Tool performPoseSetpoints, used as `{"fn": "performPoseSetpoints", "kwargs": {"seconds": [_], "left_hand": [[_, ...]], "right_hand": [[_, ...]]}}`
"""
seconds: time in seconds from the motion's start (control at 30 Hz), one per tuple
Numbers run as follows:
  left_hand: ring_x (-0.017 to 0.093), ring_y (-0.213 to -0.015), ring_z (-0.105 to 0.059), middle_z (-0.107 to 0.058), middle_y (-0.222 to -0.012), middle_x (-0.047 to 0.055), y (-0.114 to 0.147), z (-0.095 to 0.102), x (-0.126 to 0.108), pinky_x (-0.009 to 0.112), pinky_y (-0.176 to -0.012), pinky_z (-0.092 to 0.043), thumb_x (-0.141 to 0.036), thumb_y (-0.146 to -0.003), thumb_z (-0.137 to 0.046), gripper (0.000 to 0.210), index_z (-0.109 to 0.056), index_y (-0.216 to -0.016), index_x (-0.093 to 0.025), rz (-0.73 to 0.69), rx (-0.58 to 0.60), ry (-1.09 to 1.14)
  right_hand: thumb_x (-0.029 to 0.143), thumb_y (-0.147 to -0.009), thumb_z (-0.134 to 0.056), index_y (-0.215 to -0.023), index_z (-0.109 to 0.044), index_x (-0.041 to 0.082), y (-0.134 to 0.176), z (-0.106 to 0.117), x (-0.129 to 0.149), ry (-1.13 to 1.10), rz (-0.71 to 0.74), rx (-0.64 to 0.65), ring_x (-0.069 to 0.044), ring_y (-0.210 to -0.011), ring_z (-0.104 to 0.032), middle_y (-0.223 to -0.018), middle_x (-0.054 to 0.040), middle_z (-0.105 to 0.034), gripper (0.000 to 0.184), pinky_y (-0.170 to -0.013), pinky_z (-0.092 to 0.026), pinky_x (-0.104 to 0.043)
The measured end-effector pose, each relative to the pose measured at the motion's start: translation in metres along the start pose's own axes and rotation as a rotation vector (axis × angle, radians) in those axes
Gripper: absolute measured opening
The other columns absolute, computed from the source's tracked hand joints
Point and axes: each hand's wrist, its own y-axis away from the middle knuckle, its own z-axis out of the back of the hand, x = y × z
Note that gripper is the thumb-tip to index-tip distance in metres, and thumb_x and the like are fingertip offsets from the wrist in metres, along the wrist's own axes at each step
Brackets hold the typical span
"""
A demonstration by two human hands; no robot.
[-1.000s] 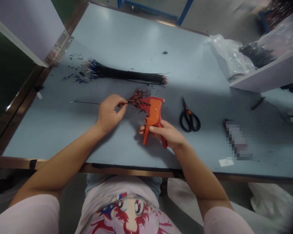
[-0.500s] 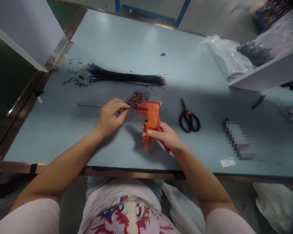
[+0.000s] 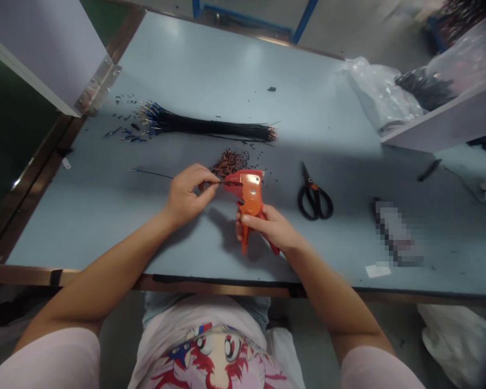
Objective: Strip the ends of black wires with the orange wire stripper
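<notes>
Between thumb and fingertips, my left hand (image 3: 191,193) pinches a thin black wire (image 3: 156,174). The wire's far end sticks out to the left past the hand, and its near end runs into the jaws of the wire stripper. My right hand (image 3: 269,227) is wrapped around the handles of this red and orange wire stripper (image 3: 251,192), whose jaws point left. Just behind the jaws lies a heap of small copper and black scraps (image 3: 230,161). Farther back, a bundle of black wires (image 3: 210,128) lies lengthwise, with blue terminals on its left end and bare copper on its right.
Black-handled scissors (image 3: 315,200) lie to the right of the stripper. Beyond them are a blurred-out object (image 3: 397,232) and a white paper slip (image 3: 378,270). Plastic bags (image 3: 384,97) sit at the back right beside a partition (image 3: 441,119). Small blue-tipped pieces (image 3: 132,136) are scattered left.
The left hand has shifted slightly right and down with the wire. The stripper has turned a little in the right hand's grip, and the wire still reaches into its jaws.
</notes>
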Motion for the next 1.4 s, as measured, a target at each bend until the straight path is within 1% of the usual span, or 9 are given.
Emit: {"fn": "performPoseSetpoints", "kwargs": {"seconds": [0.3, 0.5, 0.6, 0.7, 0.9, 1.0, 1.13, 1.4], "left_hand": [[0.009, -0.065, -0.052, -0.062, -0.073, 0.000, 0.000, -0.002, 0.001, 0.022, -0.061, -0.042, -0.012, -0.078, -0.059, 0.007, -0.063, -0.081, -0.017, -0.031, -0.009, 0.063], [0.008, -0.062, -0.050, -0.060, -0.070, -0.001, 0.000, -0.001, 0.000, 0.021, -0.059, -0.041, -0.008, -0.075, -0.059, 0.009, -0.062, -0.078, -0.016, -0.017, 0.005, 0.091], [0.007, -0.058, -0.048, -0.059, -0.069, -0.001, 0.001, 0.000, -0.002, 0.020, -0.057, -0.040, -0.010, -0.075, -0.060, 0.007, -0.063, -0.078, -0.016, 0.013, 0.016, 0.105], [0.006, -0.057, -0.047, -0.061, -0.069, -0.001, 0.001, 0.001, -0.003, 0.019, -0.056, -0.039, -0.012, -0.078, -0.062, 0.007, -0.066, -0.082, -0.016, -0.001, 0.021, 0.118], [0.006, -0.057, -0.050, -0.062, -0.065, -0.002, 0.001, -0.001, -0.005, 0.018, -0.055, -0.038, -0.014, -0.078, -0.062, 0.007, -0.068, -0.078, -0.017, 0.028, -0.002, 0.073], [0.005, -0.055, -0.049, -0.059, -0.062, -0.003, 0.002, -0.002, -0.006, 0.018, -0.054, -0.037, -0.013, -0.078, -0.062, 0.006, -0.067, -0.075, -0.017, 0.033, -0.012, 0.049], [0.005, -0.053, -0.046, -0.056, -0.059, -0.004, 0.002, -0.004, -0.008, 0.018, -0.053, -0.035, -0.012, -0.076, -0.063, 0.007, -0.066, -0.073, -0.017, 0.072, -0.019, 0.024], [0.005, -0.051, -0.046, -0.057, -0.058, -0.004, 0.004, -0.005, -0.011, 0.018, -0.051, -0.034, -0.016, -0.077, -0.062, 0.007, -0.066, -0.071, -0.017, 0.105, -0.024, 0.010]], "right_hand": [[0.034, -0.083, -0.066, -0.087, -0.057, 0.013, 0.000, -0.001, 0.000, 0.002, 0.005, -0.005, -0.016, -0.060, -0.063, -0.068, -0.0031, -0.062, 0.023, -0.054, -0.054, -0.029], [0.034, -0.085, -0.063, -0.084, -0.056, 0.013, 0.001, -0.002, 0.002, 0.014, 0.005, 0.003, -0.016, -0.057, -0.062, -0.066, -0.0021, -0.060, 0.022, -0.053, -0.052, -0.028], [0.034, -0.085, -0.063, -0.083, -0.055, 0.014, 0.002, -0.002, 0.002, 0.014, 0.006, 0.020, -0.015, -0.056, -0.061, -0.065, -0.0014, -0.060, 0.022, -0.054, -0.051, -0.028], [0.035, -0.085, -0.064, -0.082, -0.055, 0.014, 0.001, -0.002, 0.001, 0.014, 0.011, 0.038, -0.015, -0.056, -0.060, -0.064, -0.0015, -0.060, 0.023, -0.055, -0.051, -0.029], [0.034, -0.085, -0.065, -0.080, -0.054, 0.014, 0.000, -0.002, -0.002, -0.025, 0.011, 0.059, -0.014, -0.055, -0.058, -0.064, -0.0005, -0.058, 0.023, -0.056, -0.052, -0.031], [0.036, -0.085, -0.063, -0.078, -0.052, 0.014, 0.000, -0.003, -0.002, -0.048, -0.007, 0.058, -0.013, -0.054, -0.056, -0.062, 0.0004, -0.056, 0.025, -0.056, -0.051, -0.030], [0.037, -0.085, -0.064, -0.073, -0.048, 0.015, -0.002, -0.005, -0.003, -0.076, -0.026, 0.051, -0.012, -0.051, -0.054, -0.059, 0.0017, -0.052, 0.029, -0.053, -0.050, -0.029], [0.038, -0.082, -0.067, -0.068, -0.047, 0.016, -0.002, -0.008, -0.002, -0.105, -0.048, 0.049, -0.011, -0.047, -0.051, -0.055, 0.0031, -0.049, 0.033, -0.049, -0.050, -0.028]]}}
